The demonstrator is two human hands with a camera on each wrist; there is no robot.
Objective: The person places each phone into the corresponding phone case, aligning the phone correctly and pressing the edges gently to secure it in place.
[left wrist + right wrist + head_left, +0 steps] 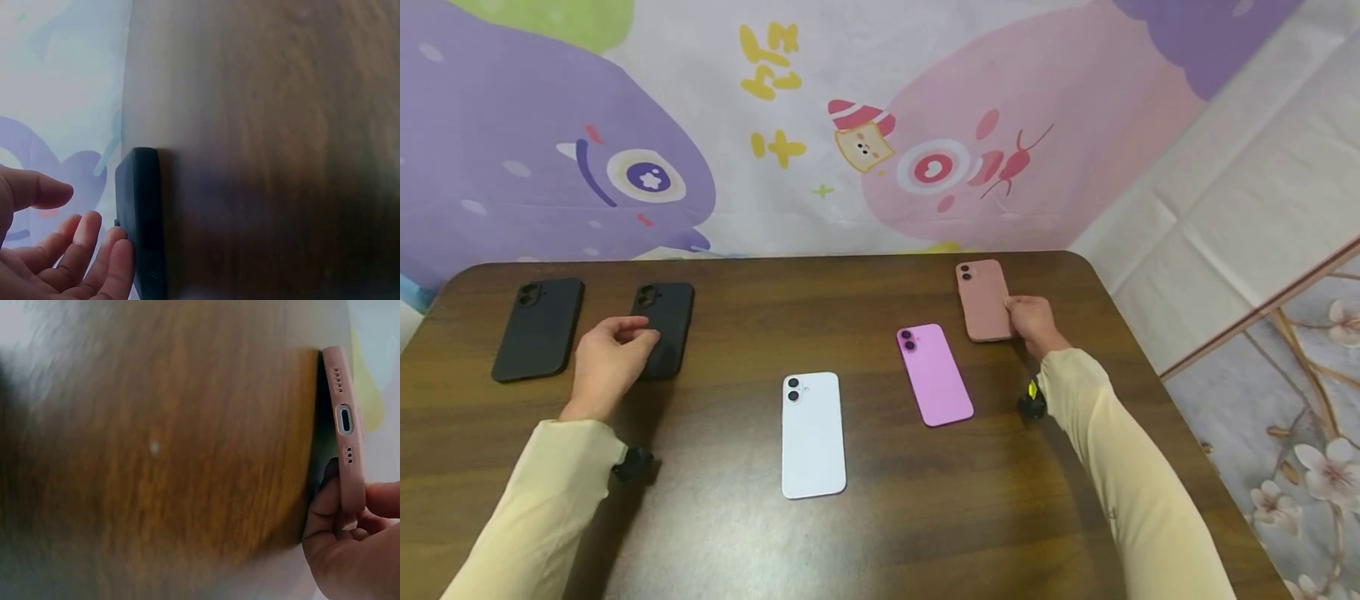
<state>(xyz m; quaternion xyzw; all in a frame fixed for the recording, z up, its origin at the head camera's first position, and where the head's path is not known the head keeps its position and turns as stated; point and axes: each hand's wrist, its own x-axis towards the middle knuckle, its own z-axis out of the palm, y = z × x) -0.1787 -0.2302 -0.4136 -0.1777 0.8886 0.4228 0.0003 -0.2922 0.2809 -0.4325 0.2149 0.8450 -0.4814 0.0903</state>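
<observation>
In the head view my left hand (608,360) hovers at the near left side of a black-cased phone (673,323). Its thumb stands apart from the loosely bent fingers in the left wrist view, and nothing is between them. Whether a fingertip touches the dark case (147,219) cannot be told. At the far right, my right hand (1033,323) pinches the lower right edge of a pink-cased phone (985,304). The right wrist view has the thumb on one face of the pink case (351,469) and fingers under the other, with that edge lifted off the table.
Another black-cased phone (541,329) lies at the far left of the brown wooden table (715,533). A white phone (814,442) lies near the middle, and a bright pink-purple phone (935,375) lies right of it. A cartoon-printed cloth (805,208) hangs behind the table.
</observation>
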